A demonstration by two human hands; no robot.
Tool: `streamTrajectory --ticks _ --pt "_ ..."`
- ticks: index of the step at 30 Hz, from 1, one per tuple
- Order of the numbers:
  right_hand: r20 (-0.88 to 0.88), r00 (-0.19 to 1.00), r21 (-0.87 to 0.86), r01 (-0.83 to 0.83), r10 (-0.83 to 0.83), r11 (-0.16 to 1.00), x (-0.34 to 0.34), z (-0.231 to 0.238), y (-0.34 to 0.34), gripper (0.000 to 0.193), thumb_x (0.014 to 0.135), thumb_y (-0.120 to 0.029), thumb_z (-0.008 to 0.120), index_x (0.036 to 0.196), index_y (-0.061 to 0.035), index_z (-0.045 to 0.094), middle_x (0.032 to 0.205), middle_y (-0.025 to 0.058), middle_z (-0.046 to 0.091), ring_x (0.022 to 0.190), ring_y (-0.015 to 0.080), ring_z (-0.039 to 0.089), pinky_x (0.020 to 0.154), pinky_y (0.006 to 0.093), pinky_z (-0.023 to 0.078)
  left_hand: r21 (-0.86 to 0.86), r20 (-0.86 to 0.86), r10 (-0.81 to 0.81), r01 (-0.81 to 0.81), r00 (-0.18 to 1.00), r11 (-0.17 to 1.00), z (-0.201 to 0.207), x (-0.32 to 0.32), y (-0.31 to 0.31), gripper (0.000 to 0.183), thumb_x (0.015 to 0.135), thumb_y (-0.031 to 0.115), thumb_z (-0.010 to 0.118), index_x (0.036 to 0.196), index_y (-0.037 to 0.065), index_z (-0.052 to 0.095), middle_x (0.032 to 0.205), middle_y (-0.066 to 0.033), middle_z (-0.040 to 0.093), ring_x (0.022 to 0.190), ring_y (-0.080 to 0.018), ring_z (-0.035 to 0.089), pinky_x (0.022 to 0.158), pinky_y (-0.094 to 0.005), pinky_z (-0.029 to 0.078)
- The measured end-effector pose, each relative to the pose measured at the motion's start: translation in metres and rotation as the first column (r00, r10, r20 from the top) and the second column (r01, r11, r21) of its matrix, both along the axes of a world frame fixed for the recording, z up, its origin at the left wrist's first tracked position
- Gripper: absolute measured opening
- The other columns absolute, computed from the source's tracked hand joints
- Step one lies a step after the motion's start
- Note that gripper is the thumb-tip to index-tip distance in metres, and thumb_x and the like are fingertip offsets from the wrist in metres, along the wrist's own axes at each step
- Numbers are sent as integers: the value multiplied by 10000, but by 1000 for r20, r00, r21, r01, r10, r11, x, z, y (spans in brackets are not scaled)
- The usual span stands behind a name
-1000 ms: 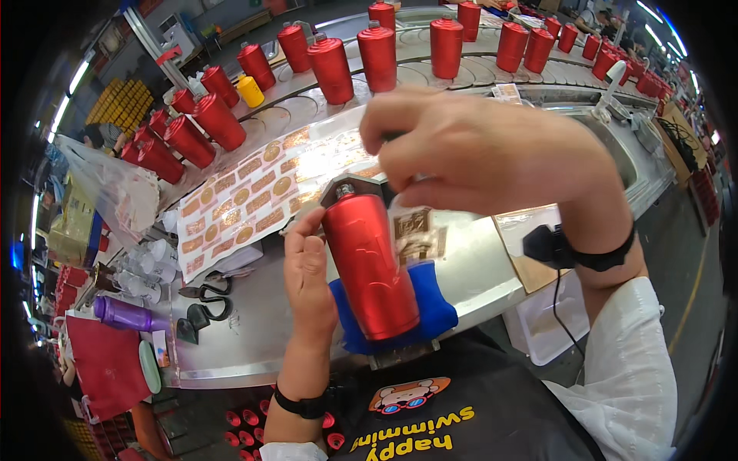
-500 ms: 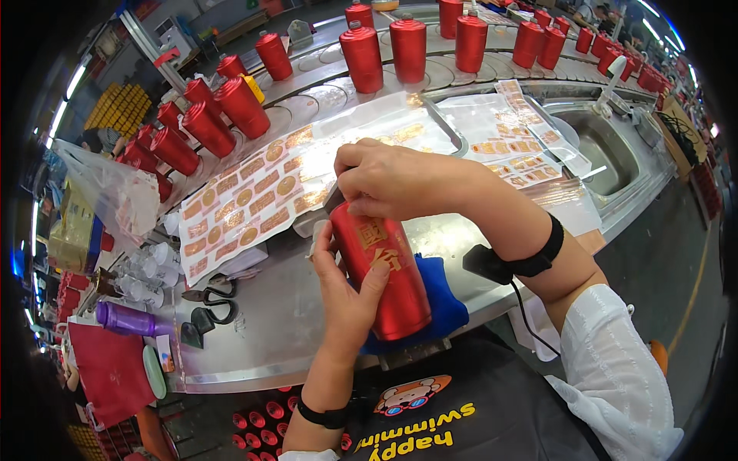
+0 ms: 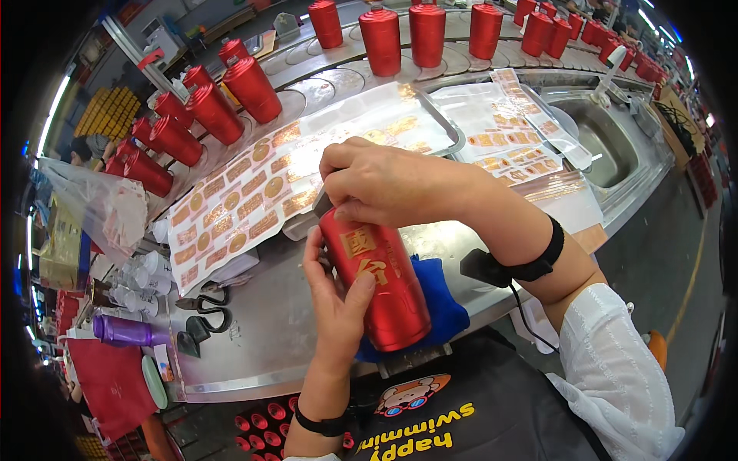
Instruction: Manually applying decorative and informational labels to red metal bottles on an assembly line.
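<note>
A red metallic bottle (image 3: 396, 307) with gold characters leans tilted across a folded blue cloth (image 3: 444, 303) at the counter's near edge. My left hand (image 3: 338, 307) is wrapped round its left side, thumb on the front near the gold print. Over the bottle's top end, my right hand (image 3: 384, 183) is closed with fingers curled in a pinch. A dark grey edge shows just under those fingers, but what they grip is hidden. Beyond my hands lies a large sheet of gold decals (image 3: 250, 206) on a metal tray.
Red bottles (image 3: 380, 42) stand along a curved conveyor at the back. More decal sheets (image 3: 503, 138) lie to the right, beside a sink (image 3: 607, 154). Black-handled scissors (image 3: 215, 307), a purple cup (image 3: 123, 330) and clear cups (image 3: 146, 280) sit on the left.
The held bottle has turned slightly, so its gold characters face me more. Both hands have shifted a little left with it. Conveyor bottles appear at different places.
</note>
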State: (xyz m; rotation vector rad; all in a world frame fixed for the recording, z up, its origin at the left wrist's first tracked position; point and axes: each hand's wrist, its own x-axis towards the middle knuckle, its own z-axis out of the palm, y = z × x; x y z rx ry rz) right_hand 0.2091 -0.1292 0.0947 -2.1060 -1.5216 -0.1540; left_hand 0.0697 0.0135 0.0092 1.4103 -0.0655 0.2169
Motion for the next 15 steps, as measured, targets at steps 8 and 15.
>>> streamTrajectory --ticks 8,15 --pt "0 1000 15 -2 2 1000 0 0 0 144 864 -137 664 837 -3 619 1071 128 568 1060 312 550 912 386 476 11 -5 10 -10 1000 1000 0 0 0 863 853 234 690 1490 0 158 1398 -154 345 1276 -224 371 1104 -376 296" --pt "10 1000 21 -3 3 1000 1 -2 1 153 858 -141 672 834 -2 613 1066 126 568 1051 309 550 905 386 477 7 -22 3 -3 1000 1000 -1 0 1 900 841 260 713 1495 14 147 1398 -155 341 1269 -225 379 1101 -375 311"
